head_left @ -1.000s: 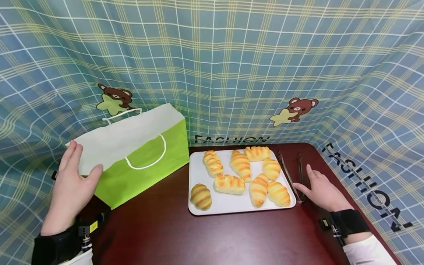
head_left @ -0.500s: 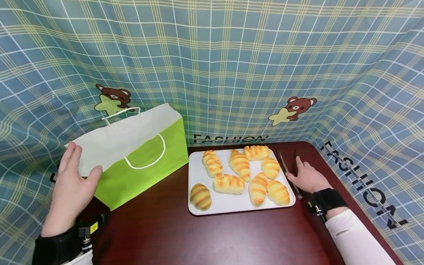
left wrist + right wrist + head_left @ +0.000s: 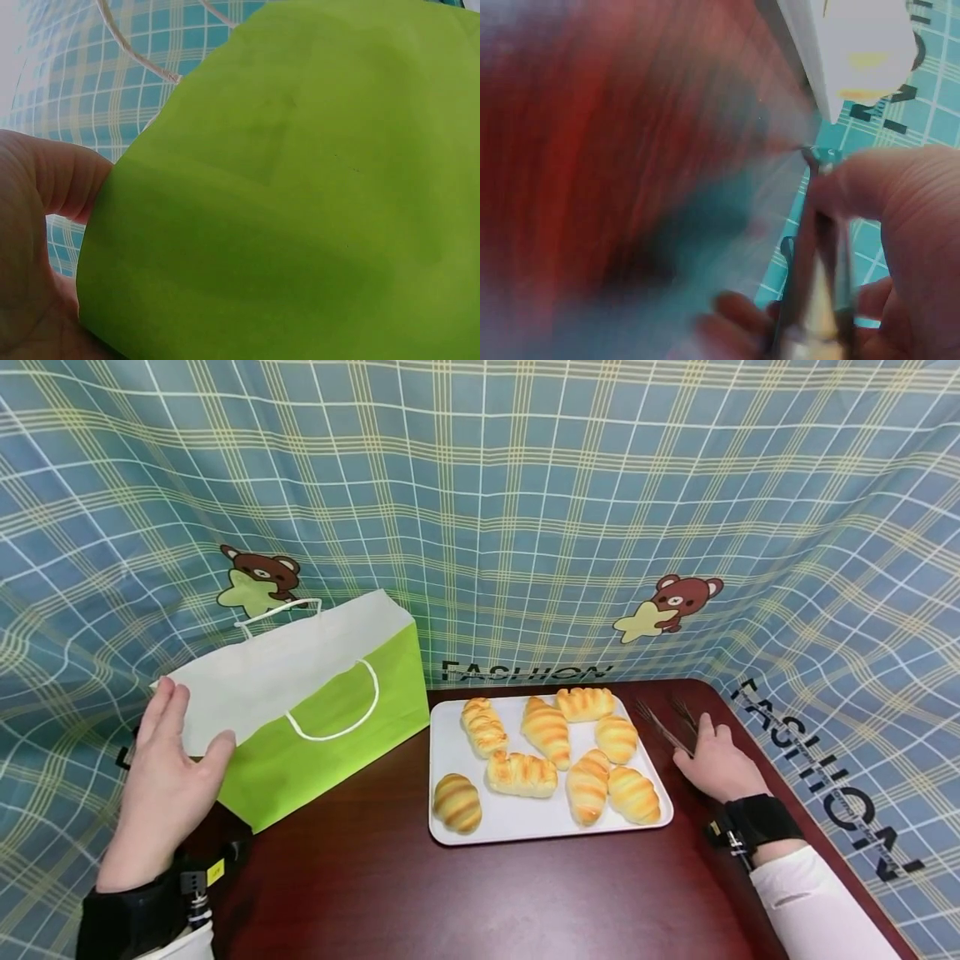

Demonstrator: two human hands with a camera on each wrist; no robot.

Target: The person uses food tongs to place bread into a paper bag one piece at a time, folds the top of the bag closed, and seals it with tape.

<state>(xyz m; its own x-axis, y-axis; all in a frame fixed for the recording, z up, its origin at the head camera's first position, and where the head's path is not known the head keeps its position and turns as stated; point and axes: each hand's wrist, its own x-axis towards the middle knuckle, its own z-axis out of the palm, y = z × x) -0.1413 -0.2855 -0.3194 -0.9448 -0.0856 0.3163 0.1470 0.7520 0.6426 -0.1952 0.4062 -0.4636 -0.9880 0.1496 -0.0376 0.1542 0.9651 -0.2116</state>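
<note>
A lime-green paper bag [image 3: 337, 752] with a white inside and white rope handles [image 3: 337, 735] stands at the left. My left hand [image 3: 161, 777] lies at its left end, fingers straight and thumb spread, touching the mouth's edge. In the left wrist view the green bag side [image 3: 285, 195] fills most of the picture and hides part of that hand [image 3: 37, 247]. On the right, my right hand [image 3: 723, 764] holds metal tongs [image 3: 663, 728], their tips apart and pointing away from me. The right wrist view shows thumb and fingers around the tongs [image 3: 817, 300].
Left of the tongs, a white tray [image 3: 510, 835] bears several bread rolls, among them a striped brown-yellow roll [image 3: 457, 803] and a twisted roll [image 3: 483, 727]. The dark red table [image 3: 480, 902] meets a blue checked cloth [image 3: 517, 527] behind and at the sides.
My right hand has moved left onto the tongs, taken hold of them, then drawn back slightly to the right; the tongs have shifted and turned. The left hand and the bag have stayed put.
</note>
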